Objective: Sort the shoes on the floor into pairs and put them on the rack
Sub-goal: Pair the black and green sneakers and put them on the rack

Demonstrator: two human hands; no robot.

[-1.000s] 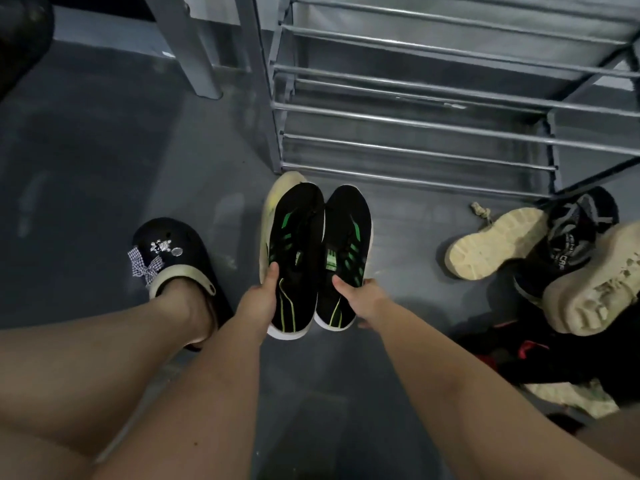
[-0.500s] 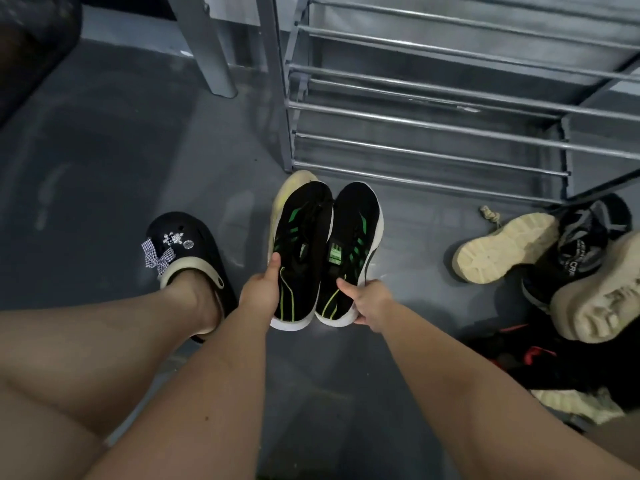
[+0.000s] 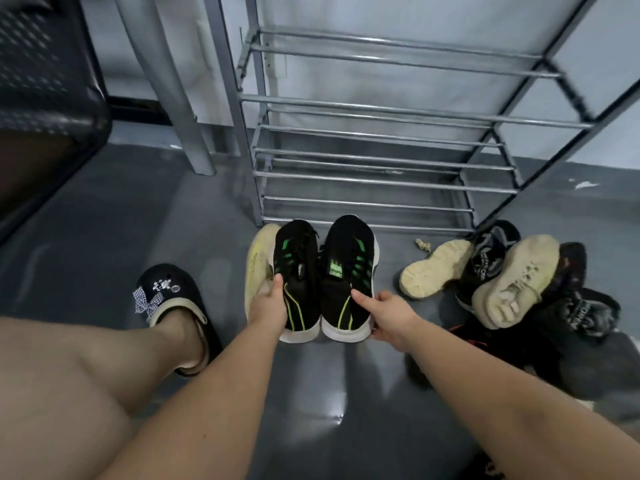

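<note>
Two black sneakers with green stripes and white soles are held side by side just in front of the metal shoe rack (image 3: 363, 183). My left hand (image 3: 268, 306) grips the heel of the left sneaker (image 3: 298, 271), thumb on top. My right hand (image 3: 388, 313) grips the heel of the right sneaker (image 3: 346, 268). A cream-coloured shoe (image 3: 258, 265) lies on its side right behind the left sneaker. The rack's bars hold nothing.
A pile of shoes lies on the floor at right: two cream soles turned up (image 3: 433, 271) (image 3: 512, 285) and several black shoes (image 3: 581, 313). My foot in a black clog with a bow (image 3: 169, 299) stands at left. A grey post (image 3: 180, 98) rises left of the rack.
The view has tilted up, showing more of the rack. Both hands with the sneaker pair have moved slightly forward toward the rack's bottom bar, and the sneakers have spread a little apart.
</note>
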